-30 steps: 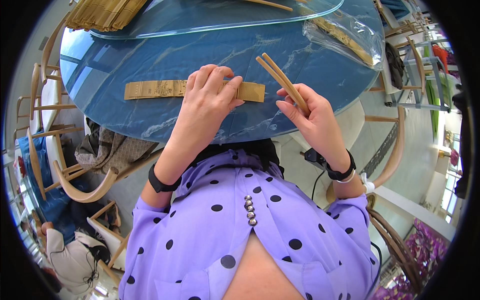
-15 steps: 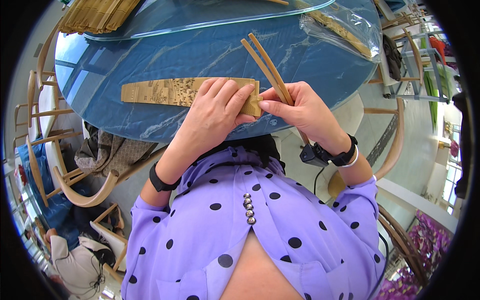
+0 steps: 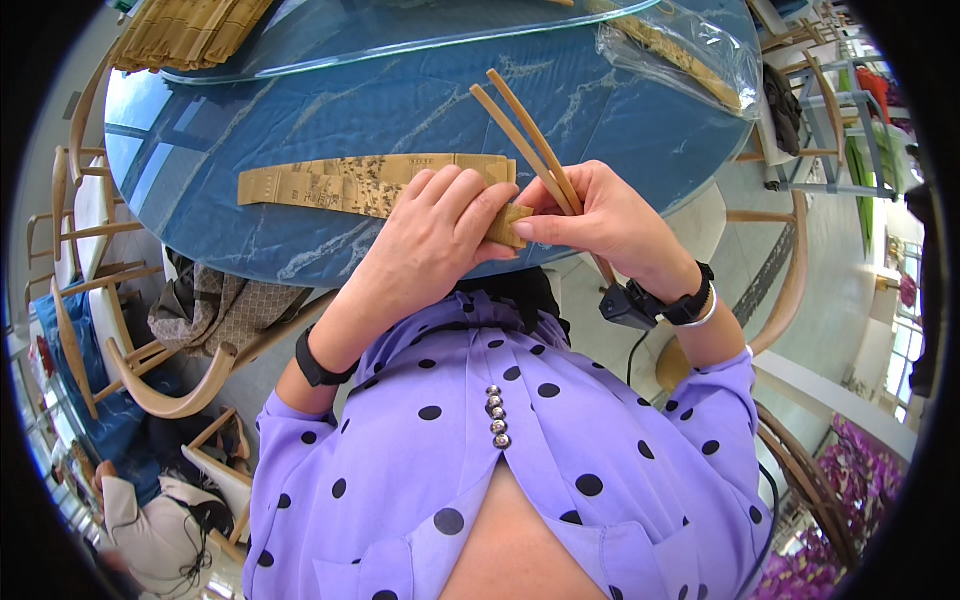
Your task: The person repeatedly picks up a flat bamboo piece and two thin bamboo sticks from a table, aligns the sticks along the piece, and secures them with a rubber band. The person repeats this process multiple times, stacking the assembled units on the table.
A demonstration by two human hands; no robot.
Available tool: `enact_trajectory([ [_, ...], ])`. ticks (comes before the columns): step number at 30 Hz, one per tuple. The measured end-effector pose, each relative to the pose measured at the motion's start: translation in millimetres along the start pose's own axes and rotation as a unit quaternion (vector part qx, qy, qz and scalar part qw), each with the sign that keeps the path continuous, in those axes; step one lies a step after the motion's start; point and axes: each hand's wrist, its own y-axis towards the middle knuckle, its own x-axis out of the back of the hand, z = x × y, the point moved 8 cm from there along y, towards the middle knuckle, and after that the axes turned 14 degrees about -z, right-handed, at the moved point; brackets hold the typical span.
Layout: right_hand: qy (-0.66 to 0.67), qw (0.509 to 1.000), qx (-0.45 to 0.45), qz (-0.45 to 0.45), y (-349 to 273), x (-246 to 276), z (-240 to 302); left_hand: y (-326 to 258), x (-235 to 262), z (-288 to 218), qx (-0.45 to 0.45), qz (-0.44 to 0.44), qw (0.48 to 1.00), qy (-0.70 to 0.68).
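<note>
A long tan paper strip (image 3: 330, 185) with dark printed figures lies at the table's near edge, tapering to the left and creased crosswise. My left hand (image 3: 437, 215) is closed over its right part, fingers on top and thumb at the near edge. My right hand (image 3: 598, 215) pinches a small folded end (image 3: 510, 226) of the paper between thumb and fingers. Two slim wooden sticks (image 3: 540, 160) also rest in the right hand, pointing up and left, spread slightly at their tips. Their lower ends pass behind the hand and show again below it.
The blue marbled table (image 3: 200, 140) carries a raised glass disc (image 3: 420, 43). A pile of tan slatted pieces (image 3: 190, 30) lies at far left, a clear plastic bag (image 3: 690, 50) with a tan piece at far right. Wooden chairs (image 3: 190, 395) stand around; a person (image 3: 155, 525) is at lower left.
The two sticks have tilted further left in my right hand. The paper's right end has shifted slightly right between my fingers. My left hand stays nearly in place.
</note>
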Motion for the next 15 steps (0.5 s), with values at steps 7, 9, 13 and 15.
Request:
enact_trajectory([
  [7, -0.039, 0.996, 0.062, -0.042, 5.8, -3.2, -3.0, -0.9, -1.0, 4.9, 0.016, -0.008, 1.0, 0.022],
  [9, -0.067, 0.993, 0.079, -0.059, 6.5, -0.5, -1.0, -0.2, 1.2, 9.5, 0.013, -0.02, 0.999, 0.028],
  [13, -0.134, 0.984, 0.089, -0.082, 12.2, 8.0, -0.6, 2.9, 5.1, 15.9, 0.009, -0.042, 0.999, 0.029],
  [15, -0.151, 0.98, 0.091, -0.095, 13.6, 9.3, 0.3, 8.8, 9.5, 14.8, -0.002, -0.048, 0.999, 0.01],
])
